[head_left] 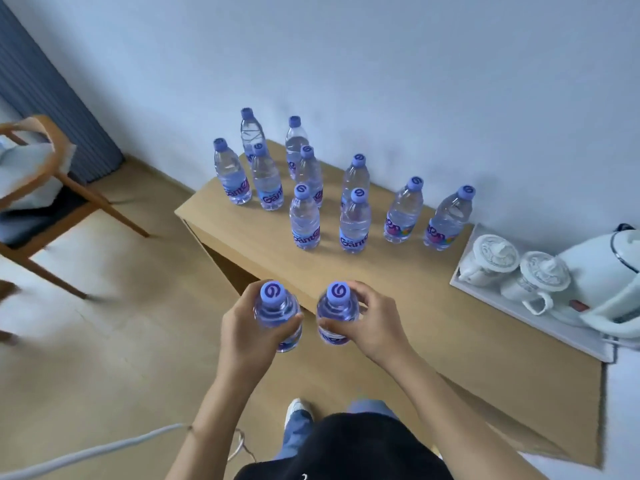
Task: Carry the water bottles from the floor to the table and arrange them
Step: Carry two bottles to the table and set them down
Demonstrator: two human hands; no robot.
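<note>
My left hand grips a clear water bottle with a purple cap, held upright just off the table's near-left edge. My right hand grips a second such bottle, upright above the front of the wooden table. Several more bottles stand upright in loose rows on the table's far half, toward the wall.
A white tray with two lidded cups and a white kettle sits on the table's right end. A wooden chair stands at the left. A white cable runs across the floor near my feet.
</note>
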